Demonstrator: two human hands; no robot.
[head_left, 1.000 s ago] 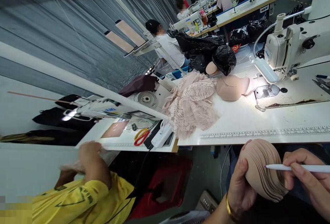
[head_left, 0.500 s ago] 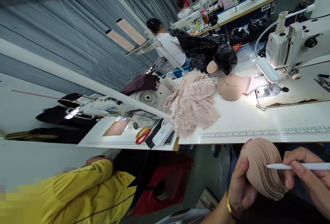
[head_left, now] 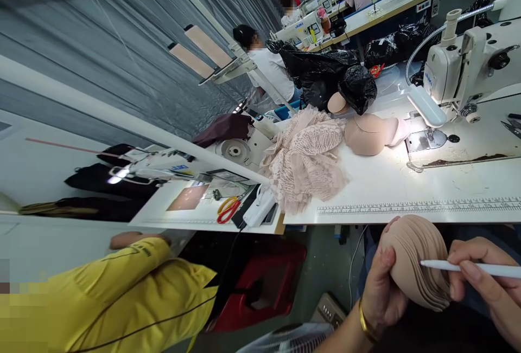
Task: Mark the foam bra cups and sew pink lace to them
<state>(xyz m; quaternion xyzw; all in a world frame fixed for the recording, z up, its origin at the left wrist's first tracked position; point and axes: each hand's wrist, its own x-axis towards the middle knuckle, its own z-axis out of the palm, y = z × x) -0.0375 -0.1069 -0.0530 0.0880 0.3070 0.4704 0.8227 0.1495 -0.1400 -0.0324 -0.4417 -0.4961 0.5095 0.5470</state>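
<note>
My left hand point(head_left: 379, 296) grips a stack of beige foam bra cups point(head_left: 415, 258) from the left side, below the table's front edge. My right hand point(head_left: 486, 285) pinches a white pen point(head_left: 468, 268) whose tip touches the edge of the stacked cups. On the white sewing table point(head_left: 407, 190) above lie a heap of pink lace fabric point(head_left: 305, 160) and more beige cups point(head_left: 368, 133). A white sewing machine point(head_left: 468, 68) with a lit lamp stands at the right.
A person in a yellow sleeve point(head_left: 109, 299) sits at the left by another table with red-and-yellow scissors point(head_left: 227, 209). Black plastic bags point(head_left: 325, 74) sit behind the lace. A red stool point(head_left: 260, 288) and a fan point(head_left: 285, 339) are on the floor. Other workers sit farther back.
The neighbour's hand dropped from the table edge and the yellow sleeve swung across. My hands stay on the cup stack; the pen tip shifted slightly lower.
</note>
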